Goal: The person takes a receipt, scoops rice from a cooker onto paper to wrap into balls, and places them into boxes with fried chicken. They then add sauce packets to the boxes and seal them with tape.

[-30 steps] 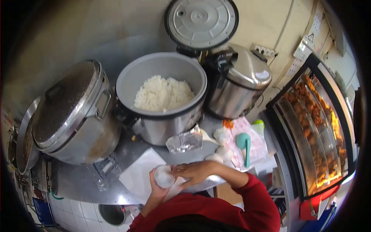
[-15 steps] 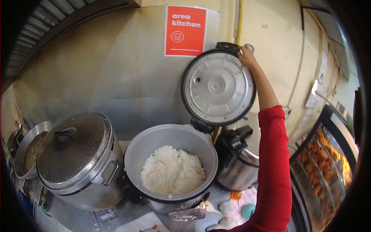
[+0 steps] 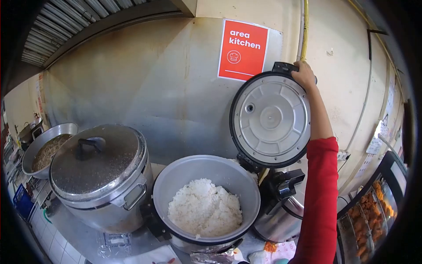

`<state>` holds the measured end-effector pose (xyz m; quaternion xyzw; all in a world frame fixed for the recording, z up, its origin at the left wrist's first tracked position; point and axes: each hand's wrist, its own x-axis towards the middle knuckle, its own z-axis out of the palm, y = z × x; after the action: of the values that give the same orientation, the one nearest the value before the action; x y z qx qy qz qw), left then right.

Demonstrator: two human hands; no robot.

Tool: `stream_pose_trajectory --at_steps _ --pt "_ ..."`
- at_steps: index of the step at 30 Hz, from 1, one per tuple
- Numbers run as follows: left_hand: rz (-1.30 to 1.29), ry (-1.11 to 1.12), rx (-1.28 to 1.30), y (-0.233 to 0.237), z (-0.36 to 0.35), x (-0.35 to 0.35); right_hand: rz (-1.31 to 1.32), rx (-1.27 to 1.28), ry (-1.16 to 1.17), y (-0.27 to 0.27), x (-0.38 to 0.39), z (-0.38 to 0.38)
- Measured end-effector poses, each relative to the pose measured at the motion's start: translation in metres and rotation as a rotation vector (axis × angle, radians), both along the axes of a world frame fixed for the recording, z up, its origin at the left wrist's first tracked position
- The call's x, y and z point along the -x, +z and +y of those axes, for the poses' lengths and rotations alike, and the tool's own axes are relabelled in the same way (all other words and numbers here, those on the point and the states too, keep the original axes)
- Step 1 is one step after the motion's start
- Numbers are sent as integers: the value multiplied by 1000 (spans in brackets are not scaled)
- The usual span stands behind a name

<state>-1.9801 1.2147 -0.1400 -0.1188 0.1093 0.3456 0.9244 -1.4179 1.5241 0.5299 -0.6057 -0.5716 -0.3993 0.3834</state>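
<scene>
My right hand [image 3: 304,75], its sleeve red, grips the upper edge of a rice cooker lid [image 3: 271,118] beside the black latch. The lid stands raised on its hinge, its round silver inner side facing me. Below and to the left is the open rice cooker [image 3: 163,193], with a mound of white rice [image 3: 204,209] in its grey inner pot. My left hand is out of view.
Left of the cooker stands a large lidded metal pot [image 3: 94,163], with a metal pan [image 3: 33,158] beyond. A second cooker [image 3: 279,222] stands behind my forearm. A display case of fried food [image 3: 367,220] is at right. Foil [image 3: 211,258] lies at the front.
My view has turned up and to the left, so everything sits further right and lower. My right hand stays on the raised lid.
</scene>
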Motion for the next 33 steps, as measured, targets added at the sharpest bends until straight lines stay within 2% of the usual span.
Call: stream_pose_trajectory --at_steps 3,4,7,8,11,12,14,18,21,24,25,29,30,31,32,33 --pt "-31 12 -44 -3 -4 -4 -200 -81 183 17 58 -41" --pt "-38 21 -58 -3 -6 -4 -239 -23 159 22 85 -55" --pt "-16 65 -70 9 -7 -12 -450 -175 282 7 186 -104" --pt "7 90 -62 17 -6 -16 -510 -139 366 -4 221 -124" --pt "184 118 -118 24 -9 -18 -655 -7 667 -62 307 -175" --pt "262 129 -150 34 -15 -17 -737 -9 694 -90 330 -180" --pt "465 227 -216 60 -35 -17 -784 167 764 -141 368 -208" --pt "410 290 -153 79 -72 8 -979 327 712 -227 401 -228" --pt "401 320 -170 86 -91 23 -756 330 694 -274 410 -238" --pt "419 297 -192 93 -103 35 -389 403 623 -302 414 -263" --pt "435 296 -223 91 -104 38 -241 335 673 -304 415 -270" --pt "417 281 -275 84 -107 42 -22 231 575 -336 428 -279" --pt "393 273 -275 86 -105 40 -99 36 482 -351 434 -274" --pt "503 248 -306 92 -105 35 -59 45 482 -356 439 -273" --pt "513 223 -311 93 -103 31 19 240 536 -344 441 -280" --pt "529 198 -315 94 -102 27 -18 341 543 -337 438 -278"
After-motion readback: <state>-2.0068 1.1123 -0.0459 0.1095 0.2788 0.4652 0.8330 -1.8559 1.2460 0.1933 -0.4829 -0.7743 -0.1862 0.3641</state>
